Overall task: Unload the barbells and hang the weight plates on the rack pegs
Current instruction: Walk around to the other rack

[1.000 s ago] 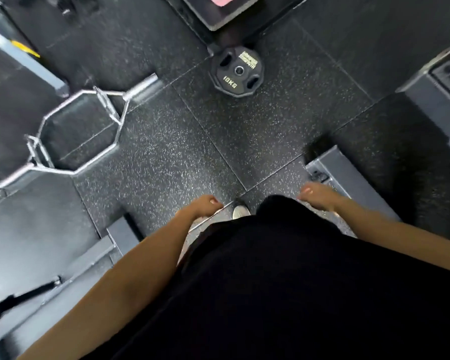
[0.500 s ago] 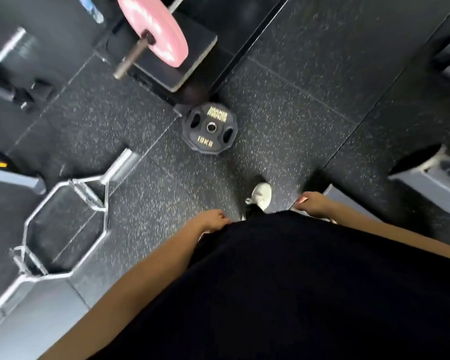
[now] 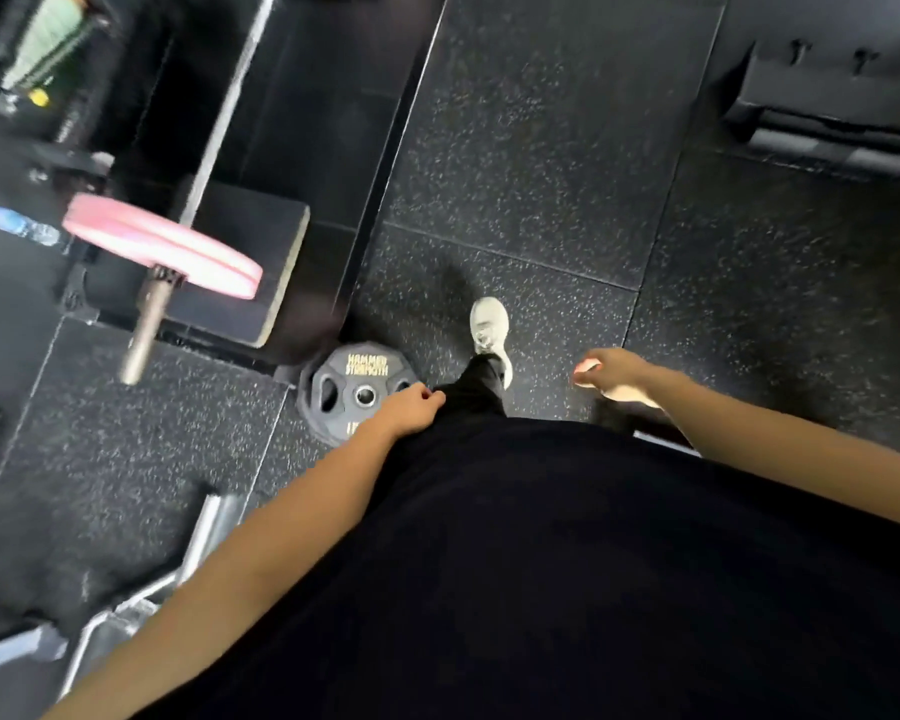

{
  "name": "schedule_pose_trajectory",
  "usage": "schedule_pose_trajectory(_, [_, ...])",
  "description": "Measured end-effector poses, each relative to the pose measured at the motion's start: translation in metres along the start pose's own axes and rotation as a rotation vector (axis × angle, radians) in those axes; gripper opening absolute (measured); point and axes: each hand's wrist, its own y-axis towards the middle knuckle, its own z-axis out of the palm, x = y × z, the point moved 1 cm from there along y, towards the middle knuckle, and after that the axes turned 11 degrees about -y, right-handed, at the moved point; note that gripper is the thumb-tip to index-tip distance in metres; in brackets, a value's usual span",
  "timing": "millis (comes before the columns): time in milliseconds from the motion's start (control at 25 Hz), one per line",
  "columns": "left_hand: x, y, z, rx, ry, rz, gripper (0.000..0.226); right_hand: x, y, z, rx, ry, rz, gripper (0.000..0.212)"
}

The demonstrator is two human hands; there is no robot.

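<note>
Black plate (image 3: pixel 353 389) w/ gold "HAMMER STRENGTH" lettering lies flat on the floor (image 3: pixel 515 148) by a block, its wt marking hidden under the left hand (image 3: pixel 411 410), fingers loosely curled, holding nothing; right hand (image 3: pixel 611 371) likewise loose & empty; pink plate (image 3: pixel 162 244) sits on barbell sleeve (image 3: pixel 144 330), blurred.

Dim, even overhead light; motion blur smears the pink plate (image 3: pixel 167 246) and left edge, with wide-angle bending at the borders.
</note>
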Motion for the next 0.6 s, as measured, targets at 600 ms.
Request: schedule_pose_trajectory(600, [-0.38, 0.248, -0.271, 0.157, 0.332, 0.206, 0.04, 0.024, 0.199, -0.354, -0.156, 0.222, 0.24, 0.029])
